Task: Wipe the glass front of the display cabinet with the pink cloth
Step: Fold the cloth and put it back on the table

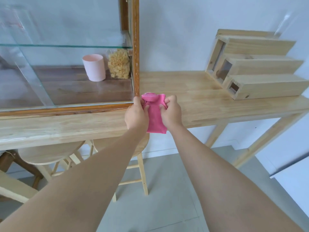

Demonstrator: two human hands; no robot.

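- Both forearms reach in from the near edge. Left hand [136,114] and right hand [170,113] each pinch the pink cloth [155,118] between fingers and thumb.
- Cloth hangs folded between the hands, above the table [192,101], just beside the cabinet's [135,47] lower right corner.
- Glass [66,77] lies up and left of the hands, apart from the cloth.
- Advice: finish folding to a flat pad, then press evenly, overlapping strokes, working from the top downward.
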